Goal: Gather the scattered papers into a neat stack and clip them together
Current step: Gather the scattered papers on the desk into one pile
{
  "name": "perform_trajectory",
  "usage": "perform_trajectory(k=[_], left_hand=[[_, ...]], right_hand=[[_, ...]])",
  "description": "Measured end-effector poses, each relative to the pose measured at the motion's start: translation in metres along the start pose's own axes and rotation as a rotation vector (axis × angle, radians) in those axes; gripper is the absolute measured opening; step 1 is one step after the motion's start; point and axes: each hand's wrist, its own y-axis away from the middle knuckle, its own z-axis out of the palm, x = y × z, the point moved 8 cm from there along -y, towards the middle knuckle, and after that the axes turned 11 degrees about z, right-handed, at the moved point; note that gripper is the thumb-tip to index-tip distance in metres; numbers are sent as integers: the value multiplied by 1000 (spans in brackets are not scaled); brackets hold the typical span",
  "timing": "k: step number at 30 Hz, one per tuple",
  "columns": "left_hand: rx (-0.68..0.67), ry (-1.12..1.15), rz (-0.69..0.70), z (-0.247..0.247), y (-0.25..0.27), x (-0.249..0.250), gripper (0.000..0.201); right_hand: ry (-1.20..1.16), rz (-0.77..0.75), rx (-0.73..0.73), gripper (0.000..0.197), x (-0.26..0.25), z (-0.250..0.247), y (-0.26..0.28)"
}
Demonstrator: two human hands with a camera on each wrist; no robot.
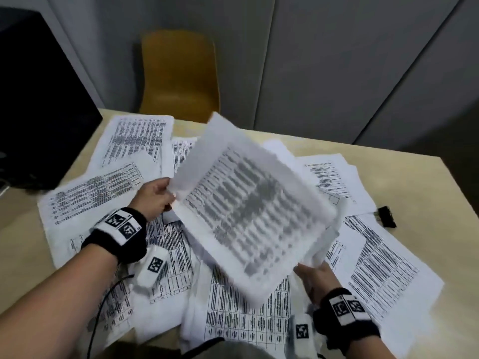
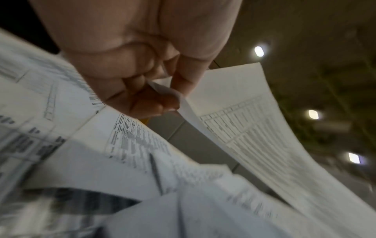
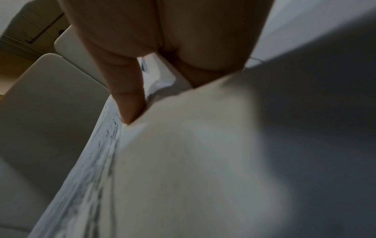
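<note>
Above the counter (image 1: 404, 161) middle, both hands pinch a raised sheaf of papers (image 1: 254, 203): left hand (image 1: 155, 195), right hand (image 1: 315, 279). Loose sheets (image 1: 383, 270) lie beneath; binder clip (image 1: 386, 215) near the right edge; yellow chair (image 1: 178, 73) beyond.

Papers (image 1: 124, 193) strewn on table (image 1: 404, 164); chair (image 1: 178, 73) behind.

1. Held sheets (image 1: 248, 211): a few white pages printed with tables, raised above the surface, tilted, motion-blurred; pinched at the left corner, and supported at the near right corner.
2. Scattered papers (image 1: 383, 268): many white printed pages, overlapping at mixed angles, flat on the surface beneath.
3. Binder clip (image 1: 386, 216): black, on the surface at the far right edge of the papers.
</note>
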Motion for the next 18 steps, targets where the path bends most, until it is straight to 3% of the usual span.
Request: perform_trajectory(k=[2, 4, 6, 9, 11, 12, 15, 17, 18], left_hand=[[-66, -253, 25, 5, 2, 1, 22], [-43, -477, 67, 7, 2, 8, 27], [-53, -593, 108, 18, 1, 16, 23], [-131, -637, 120, 43, -3, 18, 17], [-175, -613, 75, 59, -4, 14, 25], [-194, -599, 62, 67, -3, 13, 27], [-240, -536, 43, 85, 0, 7, 31], [-168, -445, 32, 81, -1, 2, 37], [-71, -404, 18, 69, -4, -1, 41]], right_hand=[[-24, -13, -16, 32, -3, 2, 2], [-84, 8, -16, 53, -4, 2, 1], [-128, 57, -80, 61, -5, 10, 6], [-184, 95, -255, 107, -8, 27, 25], [-64, 13, -299, 121, -17, 33, 39], [53, -24, -293, 119, -18, 35, 44], [286, -153, -78, 74, -19, 28, 42], [299, -174, 39, 48, -15, 21, 38], [239, -145, 68, 38, -9, 15, 35]])
